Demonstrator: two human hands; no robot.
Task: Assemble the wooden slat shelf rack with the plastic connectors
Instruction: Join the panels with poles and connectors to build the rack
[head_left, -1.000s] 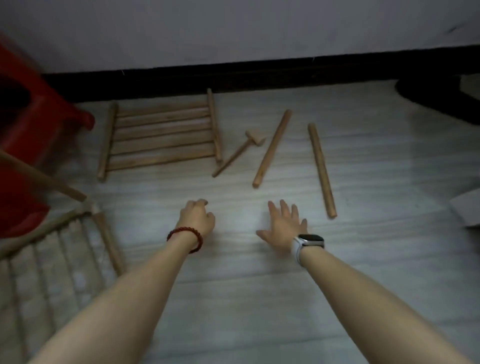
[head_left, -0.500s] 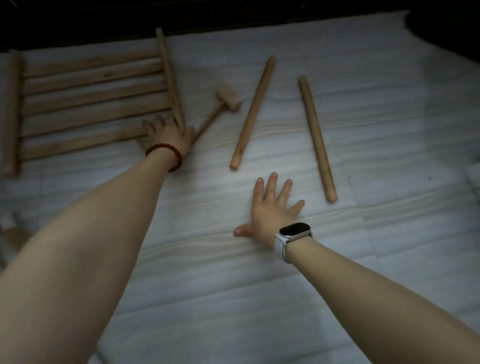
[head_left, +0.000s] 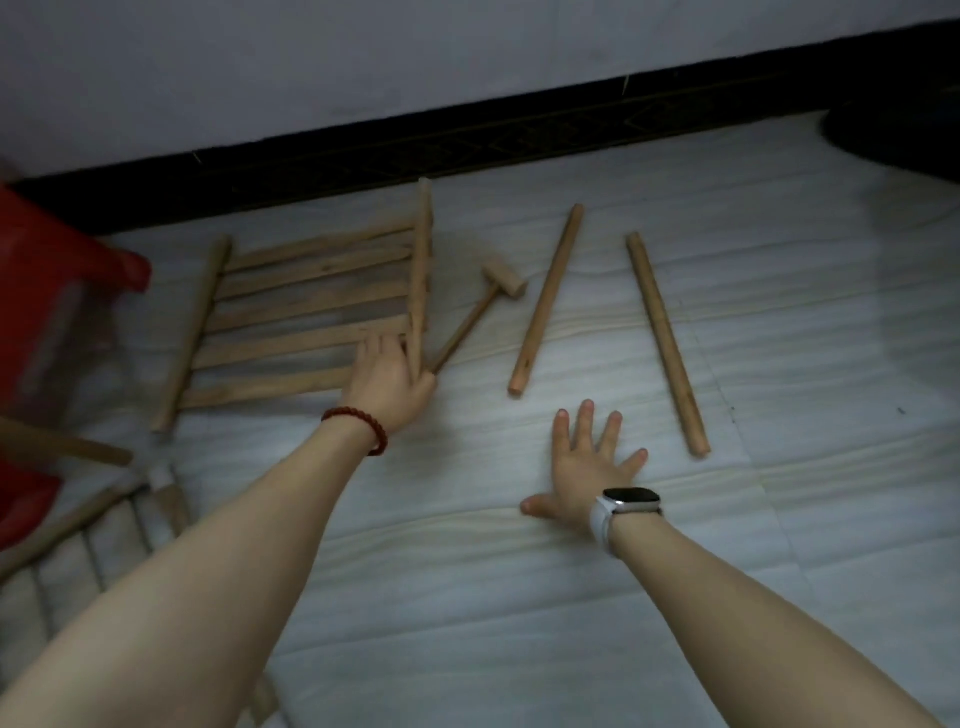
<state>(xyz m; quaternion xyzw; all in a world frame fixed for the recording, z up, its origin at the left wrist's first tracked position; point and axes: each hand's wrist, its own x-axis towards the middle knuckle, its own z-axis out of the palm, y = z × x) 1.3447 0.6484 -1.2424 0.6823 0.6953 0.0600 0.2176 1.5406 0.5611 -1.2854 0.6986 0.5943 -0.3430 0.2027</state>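
**Gripping the slat panel's near corner, other hand flat on the floor**

Your left hand (head_left: 390, 382) reaches far forward, arm nearly straight, and its fingers curl round the near end of the right-hand rail of the slat panel (head_left: 306, 322). That rail looks tipped up off the floor, while the left rail (head_left: 192, 332) lies down. A red bead bracelet (head_left: 363, 425) sits on that wrist.

Your right hand (head_left: 587, 470) is spread wide, fingers straight, palm pressed on the pale floor (head_left: 519, 597), holding nothing. A watch (head_left: 626, 501) is on its wrist.

Just right of the panel lies a small wooden mallet (head_left: 480, 317), its handle end almost touching your left hand. Beyond it two loose wooden rods lie apart from each other: one (head_left: 545, 299) ahead of your right hand, the other (head_left: 667, 343) further right, its near end beside your little finger.

The black skirting (head_left: 467, 145) runs close behind the panel's far edge. A red stool (head_left: 47, 291) stands at the left edge, near the panel's left rail. A second slatted piece (head_left: 78, 540) lies under your left forearm at lower left, blurred. Bare floor spreads between your forearms and toward you.
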